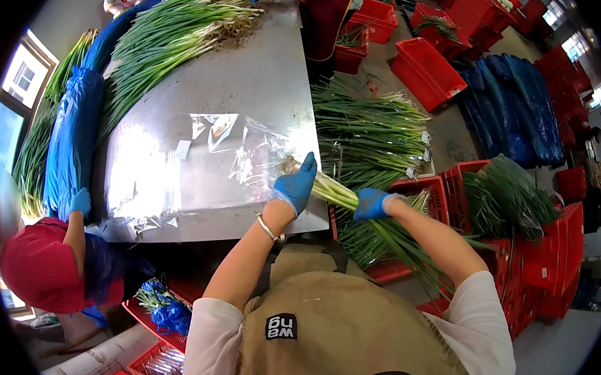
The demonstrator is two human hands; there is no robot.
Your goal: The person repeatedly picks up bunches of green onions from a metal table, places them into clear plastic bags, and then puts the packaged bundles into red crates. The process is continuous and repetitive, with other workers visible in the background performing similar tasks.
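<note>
My right hand (pixel 372 203), in a blue glove, grips a bunch of green onions (pixel 334 190) around the stems. The leaves of this bunch hang down past my right forearm. My left hand (pixel 296 186), also gloved in blue, lies across the white stems near the root end, its fingers stretched out straight. Some of the roots (pixel 291 164) show beyond it, over the table's right edge area. Clear plastic bags (pixel 221 180) lie flat on the metal table (pixel 251 81) to the left of my hands, with a small white label (pixel 183 149) on top.
Loose green onions (pixel 165 50) cover the far table end. A co-worker (pixel 49 262) at left holds a long blue-wrapped bundle (pixel 72 140); another person (pixel 319 8) stands at the far right corner. Bagged green onions (pixel 375 130) and red crates (pixel 423 74) line the right side.
</note>
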